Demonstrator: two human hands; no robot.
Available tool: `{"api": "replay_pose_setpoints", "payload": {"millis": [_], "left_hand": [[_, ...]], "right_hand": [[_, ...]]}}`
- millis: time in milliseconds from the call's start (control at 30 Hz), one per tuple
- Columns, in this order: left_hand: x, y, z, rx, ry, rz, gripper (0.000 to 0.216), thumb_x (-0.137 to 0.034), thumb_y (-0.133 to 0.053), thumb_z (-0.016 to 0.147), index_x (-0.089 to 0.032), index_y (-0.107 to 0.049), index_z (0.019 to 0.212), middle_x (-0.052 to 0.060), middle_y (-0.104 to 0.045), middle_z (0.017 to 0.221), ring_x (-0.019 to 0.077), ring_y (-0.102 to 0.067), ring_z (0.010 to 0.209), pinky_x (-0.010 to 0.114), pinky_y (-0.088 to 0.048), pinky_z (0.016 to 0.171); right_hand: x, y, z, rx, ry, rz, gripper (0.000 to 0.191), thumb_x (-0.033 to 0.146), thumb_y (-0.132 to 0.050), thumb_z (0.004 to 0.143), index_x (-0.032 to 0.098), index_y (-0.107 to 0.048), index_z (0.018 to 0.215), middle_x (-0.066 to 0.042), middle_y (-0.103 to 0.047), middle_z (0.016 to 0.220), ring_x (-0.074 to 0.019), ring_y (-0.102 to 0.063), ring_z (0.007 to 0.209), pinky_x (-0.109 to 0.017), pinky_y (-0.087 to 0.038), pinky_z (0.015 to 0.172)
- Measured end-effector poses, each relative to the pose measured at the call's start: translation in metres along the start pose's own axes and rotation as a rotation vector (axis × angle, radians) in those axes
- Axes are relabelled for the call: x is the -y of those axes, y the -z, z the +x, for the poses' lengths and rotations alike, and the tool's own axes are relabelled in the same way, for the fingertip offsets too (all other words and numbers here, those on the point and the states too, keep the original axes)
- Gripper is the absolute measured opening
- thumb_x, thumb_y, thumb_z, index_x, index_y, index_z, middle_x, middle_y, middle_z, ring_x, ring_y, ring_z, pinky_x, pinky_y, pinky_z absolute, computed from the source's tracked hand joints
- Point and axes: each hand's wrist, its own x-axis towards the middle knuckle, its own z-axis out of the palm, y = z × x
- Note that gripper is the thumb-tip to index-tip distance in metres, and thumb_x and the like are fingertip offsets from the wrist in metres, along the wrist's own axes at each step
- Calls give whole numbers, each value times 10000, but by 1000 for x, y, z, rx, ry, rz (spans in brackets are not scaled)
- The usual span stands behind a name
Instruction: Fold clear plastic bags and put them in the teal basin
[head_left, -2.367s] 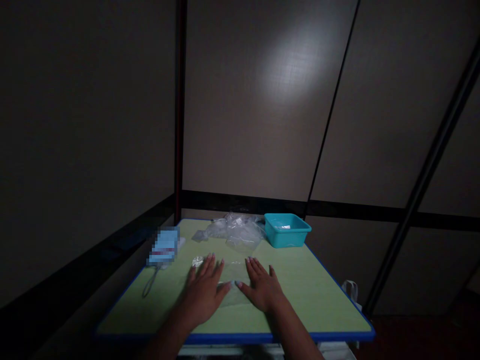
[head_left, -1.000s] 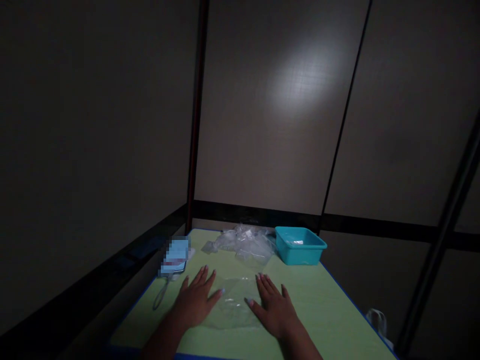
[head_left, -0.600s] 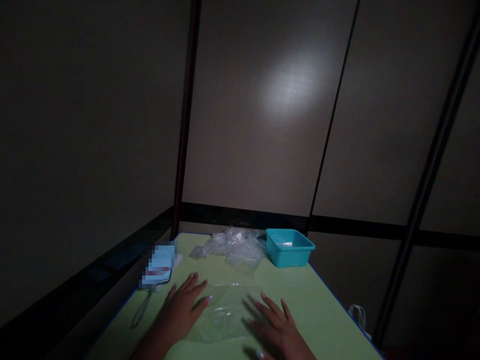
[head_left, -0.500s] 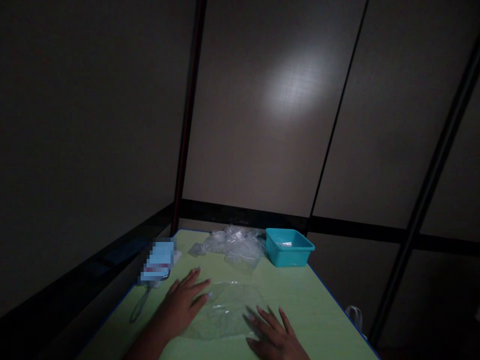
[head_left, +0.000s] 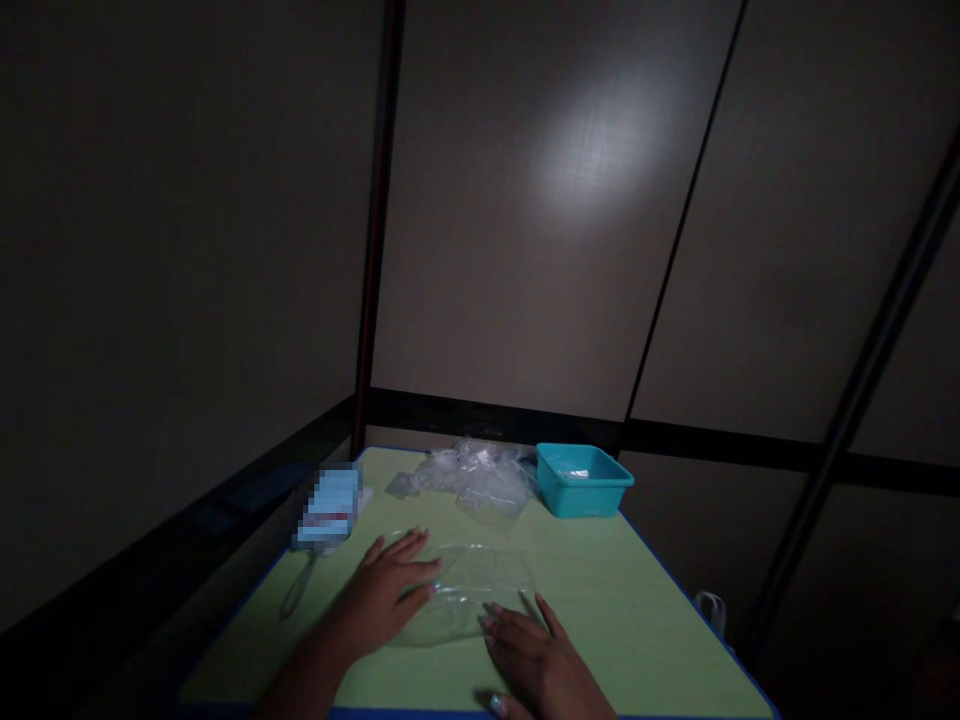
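Observation:
A clear plastic bag [head_left: 472, 590] lies spread flat on the light green table [head_left: 637, 640]. My left hand [head_left: 394, 590] rests over its left part, fingers spread and pointing away from me. At the bag's near right corner is my right hand [head_left: 536, 650], its fingers stretched out and touching the plastic or just above it; I cannot tell which. Neither hand grips anything. Behind the bag sits a crumpled heap of clear plastic bags [head_left: 480, 478].
A turquoise plastic basin [head_left: 583, 490] stands at the far right corner. At the left edge lies a pixelated light-blue object [head_left: 330, 508] with a strap loop [head_left: 298, 588]. Dark panelled walls [head_left: 510, 250] rise behind and to the left. Something whitish [head_left: 711, 612] shows beyond the right edge.
My right hand has shifted left, onto the bag's near right corner. My left hand stays spread on the left part. The whole view has tilted slightly, showing the table's near edge.

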Motion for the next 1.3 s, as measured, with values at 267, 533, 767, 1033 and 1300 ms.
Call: {"api": "replay_pose_setpoints", "payload": {"millis": [267, 533, 767, 1033, 1300], "left_hand": [[-59, -1, -13, 107, -173, -44, 594, -451, -565, 759, -366, -350, 1306, -3, -350, 1393, 229, -268, 1295, 504, -67, 1072], [-51, -13, -11, 104, -124, -59, 452, -240, -433, 843, -354, -405, 1280, -17, -418, 1346, 194, -350, 1256, 464, -148, 1074], [-40, -14, -15, 123, -141, -74, 424, -252, -379, 883, -393, -377, 1283, -43, -421, 1339, 177, -364, 1247, 435, -243, 1052], [-36, -16, -12, 132, -132, -136, 430, -242, -399, 873, -376, -388, 1281, -17, -414, 1342, 192, -357, 1251, 471, -193, 1062], [-10, -7, -13, 104, -55, -210, 379, -271, -457, 840, -386, -482, 1200, -32, -464, 1297, 192, -404, 1220, 474, -191, 1059]], "right_hand": [[11, 20, -2, 57, -104, 152, 468, 420, -444, 845, 277, -423, 1289, -66, -486, 1288, -229, -377, 1228, -496, -109, 1057], [10, 21, -6, -20, -144, 213, 417, 423, -428, 855, 291, -469, 1249, -66, -508, 1266, -218, -406, 1202, -486, -97, 1060], [-13, 0, -20, -152, -249, 233, 428, 452, -525, 793, 248, -515, 1169, -74, -524, 1244, -214, -438, 1178, -458, -143, 1067], [-26, -7, -19, -181, -317, 195, 312, 360, -483, 825, 244, -587, 1096, -101, -569, 1187, -228, -470, 1153, -506, -162, 1037], [-29, -4, -14, -279, -383, 347, 295, 389, -404, 874, 233, -646, 940, -63, -664, 1012, -206, -583, 995, -475, -194, 1027]]}}
